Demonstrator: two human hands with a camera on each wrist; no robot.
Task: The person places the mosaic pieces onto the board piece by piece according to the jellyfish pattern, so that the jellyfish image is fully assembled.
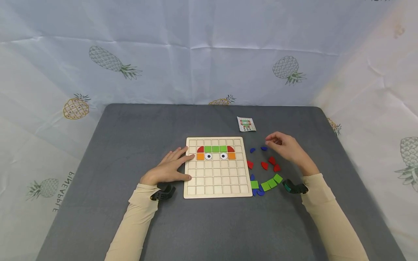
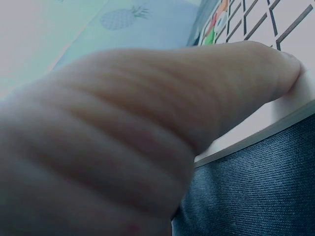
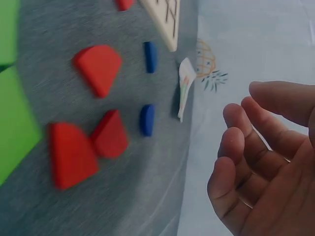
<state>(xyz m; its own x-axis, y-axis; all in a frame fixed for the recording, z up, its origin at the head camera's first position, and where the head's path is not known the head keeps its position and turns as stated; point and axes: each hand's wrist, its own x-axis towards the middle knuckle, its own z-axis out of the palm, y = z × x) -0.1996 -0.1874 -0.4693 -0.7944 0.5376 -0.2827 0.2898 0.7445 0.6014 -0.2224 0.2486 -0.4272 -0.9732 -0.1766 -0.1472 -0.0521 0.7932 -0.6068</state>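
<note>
A pale wooden grid board (image 1: pixel 209 190) lies on the grey table. My left hand (image 1: pixel 168 168) rests along its left edge, fingers spread, the thumb pressing the border in the left wrist view. Set in the board are green squares (image 1: pixel 215 149), a red quarter-round at each end, and below them two eye discs (image 1: pixel 208 156) between orange squares (image 1: pixel 200 156). Over the table to the right of the board hovers my right hand (image 1: pixel 287 146), fingers loosely bent with nothing between them. Two blue half-round pieces (image 3: pixel 147 120) lie near it, with several red quarter-rounds (image 3: pixel 74 155) closer to me.
Loose green squares (image 1: pixel 272 183) and blue pieces (image 1: pixel 261 193) are scattered by the board's lower right edge; one green square overlaps the edge in the head view. A small pattern card (image 1: pixel 246 124) lies behind the board's right corner. Pineapple-printed cloth (image 1: pixel 209 72) hangs behind the table.
</note>
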